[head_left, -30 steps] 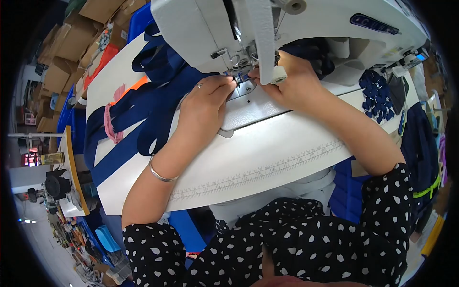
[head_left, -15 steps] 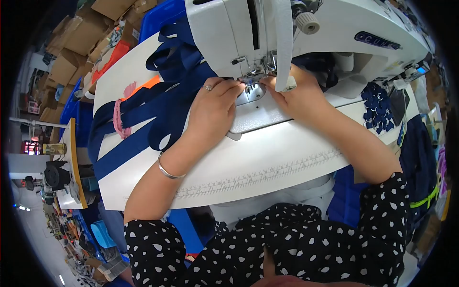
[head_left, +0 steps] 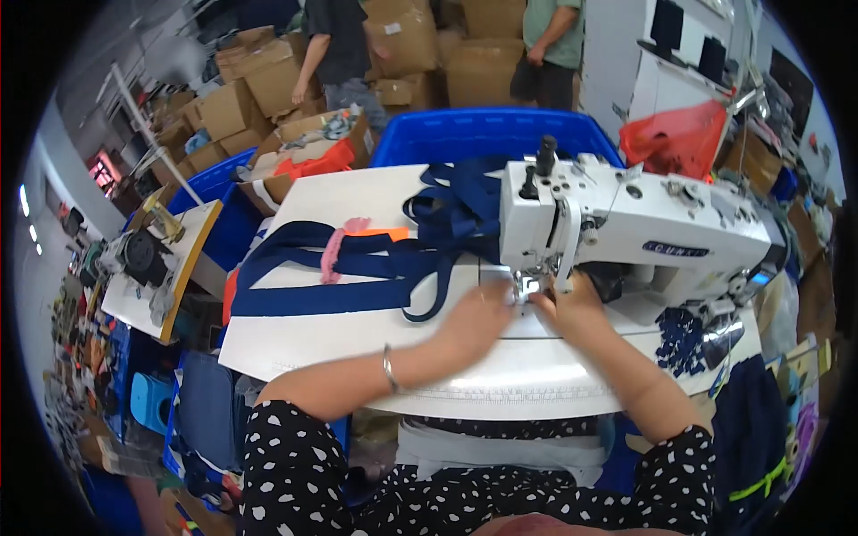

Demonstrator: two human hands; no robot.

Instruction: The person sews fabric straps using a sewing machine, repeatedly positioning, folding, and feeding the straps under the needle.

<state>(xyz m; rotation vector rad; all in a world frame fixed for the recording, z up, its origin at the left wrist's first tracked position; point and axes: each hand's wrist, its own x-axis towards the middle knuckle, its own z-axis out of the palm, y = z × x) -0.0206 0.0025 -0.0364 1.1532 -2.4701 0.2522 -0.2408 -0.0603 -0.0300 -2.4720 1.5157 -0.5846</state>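
Note:
A white sewing machine (head_left: 626, 210) stands on the white table, its presser foot area (head_left: 530, 285) lit. Just left of the foot is my left hand (head_left: 475, 323), smeared by motion, so its fingers do not show clearly. My right hand (head_left: 575, 308) is at the right of the foot, fingers bent in and partly behind the machine head; what they pinch is hidden. Long navy fabric strips (head_left: 322, 300) lie looped across the table's left side and pile up behind the machine head. A pink strip (head_left: 332, 257) and an orange piece (head_left: 384, 234) lie among them.
Small navy pieces (head_left: 681, 343) lie in a heap at the table's right end. Behind the table stands a blue bin (head_left: 492, 125). Cardboard boxes (head_left: 268, 76) and two people are farther back. A second machine table (head_left: 192, 268) is at the left.
The view has lifted and now takes in the room behind. My left hand has blurred and come off the spot close by the needle; my right hand stays beside the foot.

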